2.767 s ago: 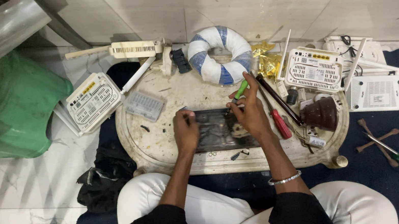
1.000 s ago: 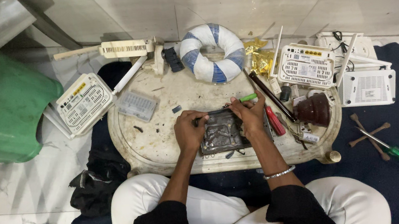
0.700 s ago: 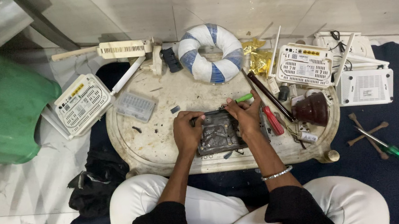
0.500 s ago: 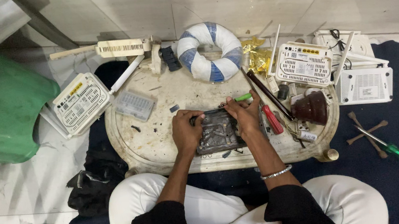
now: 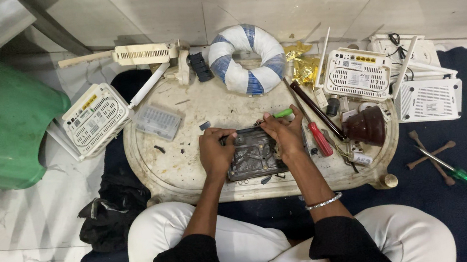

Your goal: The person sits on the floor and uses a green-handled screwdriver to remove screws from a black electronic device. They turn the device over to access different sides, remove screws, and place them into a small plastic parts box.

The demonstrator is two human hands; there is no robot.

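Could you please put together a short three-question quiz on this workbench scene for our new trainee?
1. True or false: both hands rest on the dark grey rectangular circuit board lying on the worn cream oval table.
2. Which hand holds the tool with the bright green handle? A) left hand B) right hand C) neither
3. Fill in: the red-handled screwdriver lies just to the ____ of the right hand.

Key
1. True.
2. B.
3. Right; it lies on the table, untouched.
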